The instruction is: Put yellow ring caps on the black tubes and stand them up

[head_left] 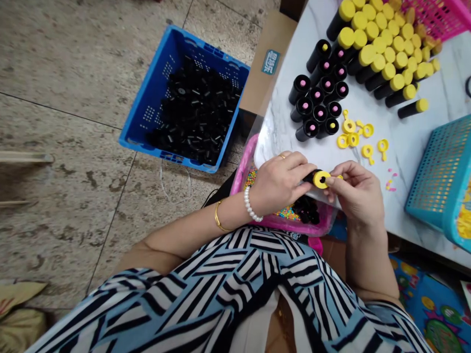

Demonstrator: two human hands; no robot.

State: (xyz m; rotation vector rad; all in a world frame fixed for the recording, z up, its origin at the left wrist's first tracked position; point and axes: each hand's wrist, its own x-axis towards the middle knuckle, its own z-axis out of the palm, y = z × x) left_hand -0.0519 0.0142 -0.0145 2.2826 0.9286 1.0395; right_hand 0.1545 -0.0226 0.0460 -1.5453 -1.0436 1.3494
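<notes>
Presently stretching the left arm across from lower left, turning up the back of the left hand and gripping a black tube between fingers and thumb. Angling the right hand in from the opposite side, pinching a yellow ring piece, thumb uppermost.

Facing, along the left edge of the table: open black tubes, mostly showing pink pegs. Facing, toward the far edge: yellow-capped tubes, beside a pink basket. Lying between hands and stock: loose yellow rings. Scattering right of the right hand: pink bits. Standing toward the right: turquoise basket. Sitting below the near left corner: pink basin, containing coloured beads and black parts. Adjoining, off the left edge: cardboard box; blue crate on the floor, holding black pieces.

Holding tube and ring piece end to end between both hands, just over the near edge, close to the left corner.
</notes>
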